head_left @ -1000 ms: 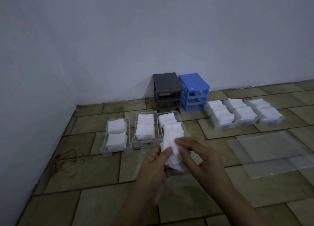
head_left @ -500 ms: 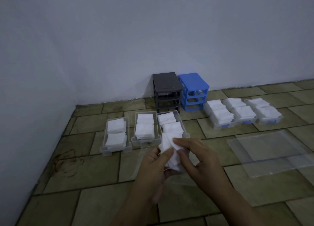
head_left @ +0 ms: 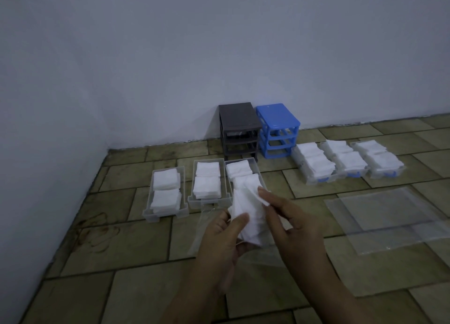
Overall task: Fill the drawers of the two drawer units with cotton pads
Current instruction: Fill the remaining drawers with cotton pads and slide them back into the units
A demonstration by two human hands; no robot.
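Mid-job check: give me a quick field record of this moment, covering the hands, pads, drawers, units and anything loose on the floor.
left hand: grips a bunch of cotton pads
right hand: pinches one pad off the bunch
grey drawers: three on the floor, all holding pads
blue-handled drawers: three on the floor, heaped with pads
dark grey unit: at the wall, drawers out
blue unit: beside it, drawers out
clear plastic bags: flat on the tiles, right

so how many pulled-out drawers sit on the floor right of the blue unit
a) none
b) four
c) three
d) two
c: three clear drawers with blue handles stand side by side on the tiled floor to the right of the blue drawer unit, each piled with white cotton pads.
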